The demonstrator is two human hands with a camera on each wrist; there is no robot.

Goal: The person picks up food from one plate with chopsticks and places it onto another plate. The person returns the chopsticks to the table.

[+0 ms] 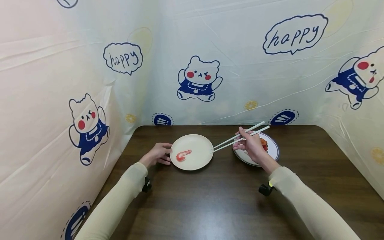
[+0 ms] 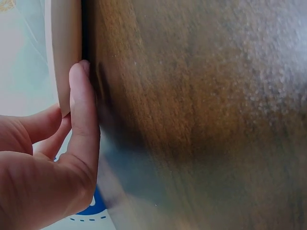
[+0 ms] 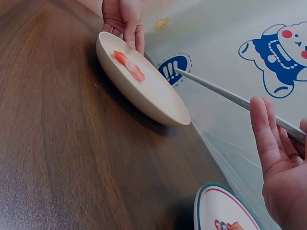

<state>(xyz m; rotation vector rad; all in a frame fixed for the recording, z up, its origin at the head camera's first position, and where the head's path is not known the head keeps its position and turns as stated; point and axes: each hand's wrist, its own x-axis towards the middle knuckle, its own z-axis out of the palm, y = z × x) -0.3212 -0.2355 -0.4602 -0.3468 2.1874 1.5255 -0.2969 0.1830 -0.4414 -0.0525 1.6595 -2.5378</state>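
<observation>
My left hand (image 1: 157, 154) holds the left rim of a cream plate (image 1: 199, 161), pinching it between thumb and fingers. A cooked shrimp (image 1: 183, 155), orange-red and pale, lies on that plate, left of its middle. My right hand (image 1: 253, 148) grips a pair of pale chopsticks (image 1: 223, 143), which point left. Their tips are over or by the cream plate's right rim, with nothing seen between them. Beneath my right hand stands a white plate (image 1: 272, 150) with a dark-blue-looking rim. Orange-red food (image 1: 264, 144) on it is partly hidden by the hand.
Both plates stand toward the back of a dark brown wooden table (image 1: 192, 200). A pale curtain (image 1: 234, 66) printed with cartoon bears surrounds the back and sides. Each wrist carries a small black camera, such as the right camera (image 1: 265, 190).
</observation>
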